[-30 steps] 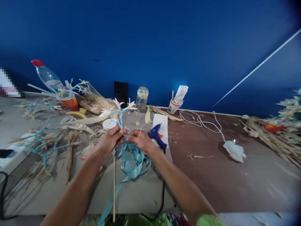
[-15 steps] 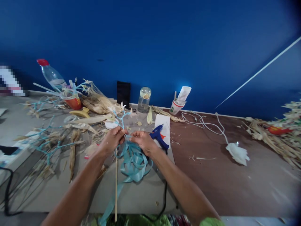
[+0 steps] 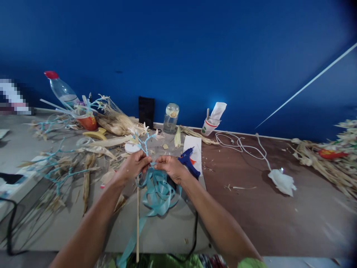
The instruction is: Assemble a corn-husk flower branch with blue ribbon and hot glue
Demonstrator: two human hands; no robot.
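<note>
My left hand [image 3: 133, 164] is closed around a thin wooden stick [image 3: 137, 223] whose top is wrapped in light blue ribbon and carries pale husk flowers [image 3: 145, 134]. My right hand [image 3: 170, 166] pinches the light blue ribbon [image 3: 157, 191] just beside the stick. The loose ribbon hangs in loops under both hands and trails down toward me. The two hands nearly touch above the grey table [image 3: 167, 230].
A blue glue gun [image 3: 189, 160] lies on white paper right of my hands, its black cord running toward me. Dried husks and blue-wrapped stems [image 3: 61, 167] cover the left. A jar [image 3: 170, 117], a cup [image 3: 209, 124], a bottle [image 3: 61, 90], a white cable [image 3: 240, 145] and a white flower [image 3: 281, 181] sit farther off.
The flowered top of the stick has tipped lower and away from me. My hands stay together on the stick and ribbon, shifted slightly right.
</note>
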